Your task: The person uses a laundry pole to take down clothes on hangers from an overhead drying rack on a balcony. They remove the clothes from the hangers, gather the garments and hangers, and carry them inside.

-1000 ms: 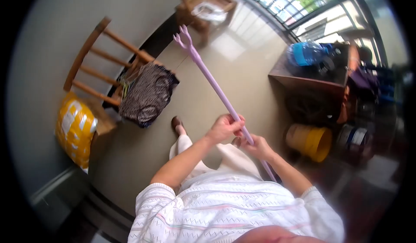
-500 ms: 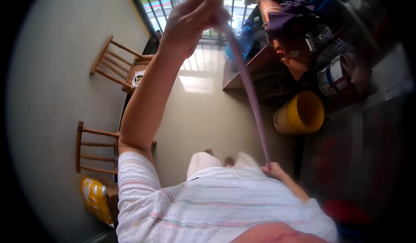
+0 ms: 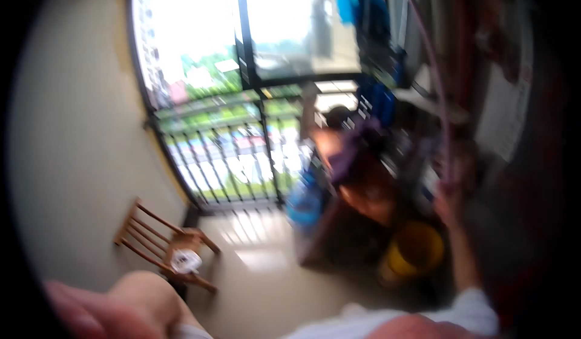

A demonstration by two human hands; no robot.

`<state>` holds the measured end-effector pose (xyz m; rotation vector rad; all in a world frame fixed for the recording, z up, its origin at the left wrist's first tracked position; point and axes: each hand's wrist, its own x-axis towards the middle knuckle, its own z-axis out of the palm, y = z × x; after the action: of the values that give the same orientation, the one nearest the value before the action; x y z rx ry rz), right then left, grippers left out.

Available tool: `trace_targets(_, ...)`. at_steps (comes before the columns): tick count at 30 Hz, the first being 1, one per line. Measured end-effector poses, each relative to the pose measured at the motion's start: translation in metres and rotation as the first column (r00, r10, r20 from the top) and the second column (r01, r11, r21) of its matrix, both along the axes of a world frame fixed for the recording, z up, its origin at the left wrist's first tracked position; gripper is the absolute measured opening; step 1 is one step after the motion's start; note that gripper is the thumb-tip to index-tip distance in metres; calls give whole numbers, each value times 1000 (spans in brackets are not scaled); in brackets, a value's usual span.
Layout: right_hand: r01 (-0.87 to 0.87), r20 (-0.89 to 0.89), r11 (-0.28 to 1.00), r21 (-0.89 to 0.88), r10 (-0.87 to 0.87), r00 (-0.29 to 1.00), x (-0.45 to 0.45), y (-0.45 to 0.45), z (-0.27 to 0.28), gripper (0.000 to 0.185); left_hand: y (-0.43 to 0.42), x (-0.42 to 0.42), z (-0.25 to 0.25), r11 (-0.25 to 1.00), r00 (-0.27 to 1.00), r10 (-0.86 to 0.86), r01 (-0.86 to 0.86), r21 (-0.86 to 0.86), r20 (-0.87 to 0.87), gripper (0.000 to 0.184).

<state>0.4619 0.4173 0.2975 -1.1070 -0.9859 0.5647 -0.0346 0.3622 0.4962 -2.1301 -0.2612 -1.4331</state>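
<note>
My right hand [image 3: 449,203] is closed around the lower end of a long, thin pinkish-purple pole [image 3: 437,67]. From the hand the pole rises past the shelves on the right and leaves the top of the view, looking bowed through the lens. Bent close to the camera at the lower left, my left arm [image 3: 145,296] is blurred. My left hand [image 3: 75,309] is smeared there, its fingers not distinct, and it is off the visible part of the pole.
A wooden chair [image 3: 172,242] with a white item [image 3: 185,260] on its seat stands by the left wall. Ahead is a barred window [image 3: 260,145]. To the right are a blue water jug [image 3: 304,205], a dark purple cloth-like item [image 3: 351,157] and a yellow bucket [image 3: 417,248].
The view has tilted up toward the window. My left hand has left the pole and dropped to the lower left. My right hand has risen with the pole, which now stands more upright.
</note>
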Motion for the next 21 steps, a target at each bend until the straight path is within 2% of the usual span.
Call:
trace_targets(2, 127, 181, 991, 31, -130, 975, 30, 12, 42, 17, -11, 11, 11, 995, 999, 31, -31, 91, 8, 35)
trace_targets(4, -36, 68, 998, 47, 33, 997, 3, 36, 106, 19, -15, 15, 31, 986, 999, 51, -50, 160, -5, 36)
trace_targets(7, -44, 93, 998, 37, 40, 995, 27, 100, 174, 25, -11, 55, 52, 968, 997, 74, -66, 242, -25, 36)
trace_targets(9, -112, 212, 966, 233, 61, 975, 56, 143, 205, 31, -5, 85, 57, 959, 995, 91, -81, 271, -25, 36)
trace_targets(10, -134, 231, 963, 234, 79, 970, 72, 148, 222, 31, -13, 100, 50, 954, 995, 101, -89, 286, -27, 37)
trace_targets(11, -155, 232, 963, 222, 102, 967, 80, 165, 239, 32, -10, 109, 53, 952, 994, 107, -92, 293, -35, 37)
trace_targets(13, -97, 211, 940, 328, 27, 977, 91, 201, 278, 31, -9, 137, 52, 942, 990, 136, -115, 316, -46, 37)
trace_targets(15, -82, 146, 928, 362, 30, 989, 92, 214, 327, 30, -12, 157, 55, 934, 985, 161, -135, 330, -53, 38)
trace_targets(17, -264, 275, 860, 437, 152, 949, 95, 237, 368, 32, -16, 167, 58, 932, 982, 181, -153, 330, -56, 38)
trace_targets(19, -292, 287, 855, 429, 177, 941, 77, 247, 402, 33, -18, 177, 62, 931, 978, 197, -166, 326, -64, 38)
trace_targets(21, -379, 268, 800, 466, 280, 922, 69, 256, 419, 35, -21, 190, 62, 924, 972, 225, -189, 333, -72, 39)
